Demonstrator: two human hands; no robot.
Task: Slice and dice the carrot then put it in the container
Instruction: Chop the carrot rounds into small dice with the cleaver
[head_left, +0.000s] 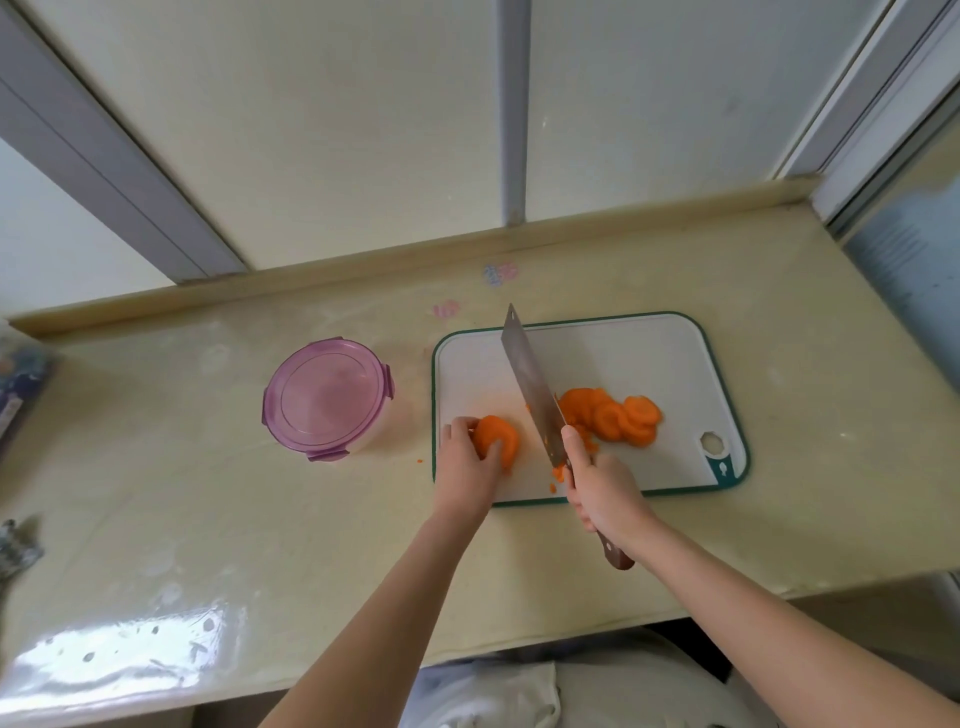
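Slicing carrot on a cutting board (649, 358).
Left hand (465, 462) grips the carrot (496, 439) near the board's left edge; right hand (602, 486) clasps the knife (530, 384) beside cut slices (618, 415).

no text, brand or number can be read; pink and purple marks (500, 274) on the counter (208, 519) (and print on a packet (21, 395) at left) are blurred.

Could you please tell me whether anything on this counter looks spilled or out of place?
Only small things. One carrot crumb lies off the cutting board on the counter, just left of its edge. The container is still lidded. The left hand holds the carrot chunk; the right hand grips the knife.
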